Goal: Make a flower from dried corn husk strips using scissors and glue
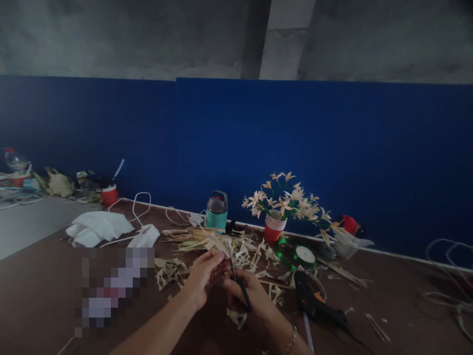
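Note:
My left hand (pixel 208 273) pinches a pale dried husk piece (pixel 215 243) between thumb and fingers. Closed around the handles of dark scissors (pixel 241 286) is my right hand (pixel 249 293); the blades point up and away, right beside the husk. Whether the blades touch it I cannot tell. Cut husk scraps (pixel 251 254) lie beyond and around both hands, with a bundle of long dried strips (pixel 188 239) behind them. Below my right hand lies another scrap (pixel 236 318).
Pale flowers (pixel 286 199) stand in a red cup (pixel 275 229). Right of it are a green ribbon spool (pixel 305 255) and a black glue gun (pixel 318 303). A teal bottle (pixel 216 217) stands behind; white cloth (pixel 98 228) and cables lie left. A blue partition (pixel 236 133) bounds the table.

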### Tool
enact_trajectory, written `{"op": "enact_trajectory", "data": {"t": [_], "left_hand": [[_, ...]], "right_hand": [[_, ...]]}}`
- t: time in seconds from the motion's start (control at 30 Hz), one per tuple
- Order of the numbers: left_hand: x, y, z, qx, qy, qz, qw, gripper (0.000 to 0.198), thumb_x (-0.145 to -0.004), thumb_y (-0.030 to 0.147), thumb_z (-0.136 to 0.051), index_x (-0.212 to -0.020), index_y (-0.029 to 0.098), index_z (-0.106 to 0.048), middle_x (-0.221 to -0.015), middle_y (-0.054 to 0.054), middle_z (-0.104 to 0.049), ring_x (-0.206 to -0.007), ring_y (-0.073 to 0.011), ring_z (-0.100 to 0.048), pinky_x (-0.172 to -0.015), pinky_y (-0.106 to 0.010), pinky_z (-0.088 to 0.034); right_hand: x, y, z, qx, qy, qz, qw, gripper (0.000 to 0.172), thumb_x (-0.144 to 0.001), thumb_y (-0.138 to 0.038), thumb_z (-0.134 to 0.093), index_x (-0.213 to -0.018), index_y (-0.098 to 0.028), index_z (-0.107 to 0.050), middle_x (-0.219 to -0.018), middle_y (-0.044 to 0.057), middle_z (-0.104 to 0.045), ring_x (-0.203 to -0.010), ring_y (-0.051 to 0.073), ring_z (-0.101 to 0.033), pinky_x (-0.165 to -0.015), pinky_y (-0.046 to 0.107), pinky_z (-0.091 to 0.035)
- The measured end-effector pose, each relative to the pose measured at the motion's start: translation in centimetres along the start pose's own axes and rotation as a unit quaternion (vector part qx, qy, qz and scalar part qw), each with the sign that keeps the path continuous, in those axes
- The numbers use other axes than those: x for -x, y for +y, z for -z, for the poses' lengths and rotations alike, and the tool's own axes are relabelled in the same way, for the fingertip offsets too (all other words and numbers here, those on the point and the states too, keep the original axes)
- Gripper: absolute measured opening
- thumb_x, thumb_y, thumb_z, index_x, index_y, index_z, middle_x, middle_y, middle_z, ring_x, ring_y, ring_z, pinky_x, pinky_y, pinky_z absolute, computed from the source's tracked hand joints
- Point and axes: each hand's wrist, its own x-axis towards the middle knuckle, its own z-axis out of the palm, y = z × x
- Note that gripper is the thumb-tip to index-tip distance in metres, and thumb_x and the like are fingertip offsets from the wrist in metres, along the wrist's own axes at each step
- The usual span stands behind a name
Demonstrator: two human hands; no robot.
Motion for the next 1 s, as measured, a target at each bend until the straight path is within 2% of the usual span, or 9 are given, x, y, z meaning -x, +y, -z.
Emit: {"op": "enact_trajectory", "data": {"t": [0.23,0.63,1.0], "left_hand": [[0.12,0.0,-0.01,-0.009,0.003,-0.001,1.0,0.02,-0.058,0.022,-0.078,-0.066,0.014,-0.062,-0.065,-0.002,-0.067,-0.06,-0.0117,-0.063,-0.059,-0.02,-0.051],[-0.22,-0.03,0.17,-0.015,0.011,0.004,1.0,0.022,-0.056,0.022,-0.079,-0.066,0.013,-0.061,-0.063,-0.002,-0.067,-0.061,-0.0129,-0.064,-0.058,-0.021,-0.051],[-0.88,0.12,0.87,-0.022,-0.039,0.012,0.999,0.017,-0.062,0.021,-0.074,-0.067,0.013,-0.06,-0.067,-0.005,-0.07,-0.066,-0.0157,-0.066,-0.062,-0.024,-0.052]], "right_hand": [[-0.09,0.2,0.17,0.002,0.005,-0.004,1.0,0.046,-0.059,-0.053,-0.071,-0.076,-0.012,-0.057,-0.042,-0.005,-0.052,-0.033,0.005,-0.044,-0.033,0.015,-0.03],[-0.32,0.64,0.24,-0.002,0.014,0.002,1.0,0.046,-0.057,-0.053,-0.072,-0.071,-0.012,-0.057,-0.041,-0.006,-0.049,-0.031,0.004,-0.039,-0.031,0.015,-0.027],[-0.41,0.37,0.41,0.039,0.021,-0.007,0.999,0.047,-0.055,-0.054,-0.073,-0.072,-0.013,-0.056,-0.038,-0.008,-0.046,-0.029,0.004,-0.036,-0.029,0.015,-0.026]]}}
